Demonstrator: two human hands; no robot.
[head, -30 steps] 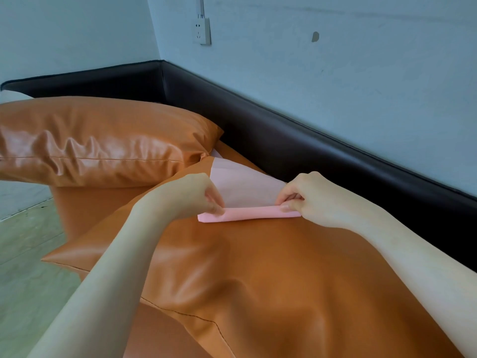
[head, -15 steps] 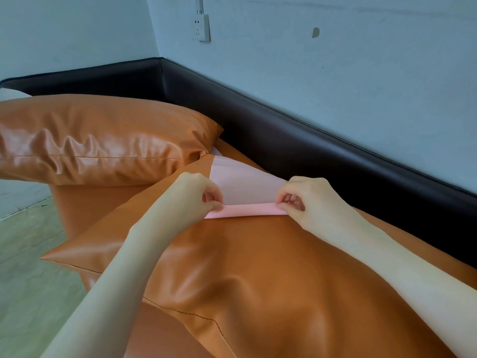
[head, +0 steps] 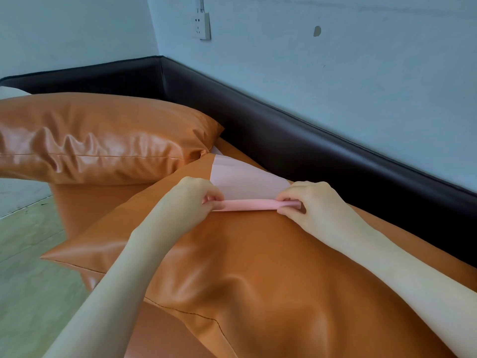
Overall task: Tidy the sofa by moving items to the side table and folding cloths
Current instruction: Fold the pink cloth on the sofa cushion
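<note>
A pink cloth lies on top of a big orange cushion on the sofa. Its near edge is rolled into a thin pink strip, and both hands hold that strip — one at each end.

The left hand pinches the left end, with its fingers curled in around the pink edge. The right hand pinches the right end the same way, and its fingers are tucked under so the very tip of the strip is hard to see. The two hands are apart, with the pink roll stretched between them.

The rest of the cloth spreads flat behind the roll, away from the person, and gets narrow toward its far corner. That far corner sits just beside a second orange cushion, which is puffy and wrinkled and lies to the left. A small white bit peeks out near where the two cushions meet — what it is cannot be told.

The dark sofa back runs along behind the cushions and turns at the corner. Above it is a pale blue wall with a white wall socket. At the left, past the sofa edge, is a pale green floor.
</note>
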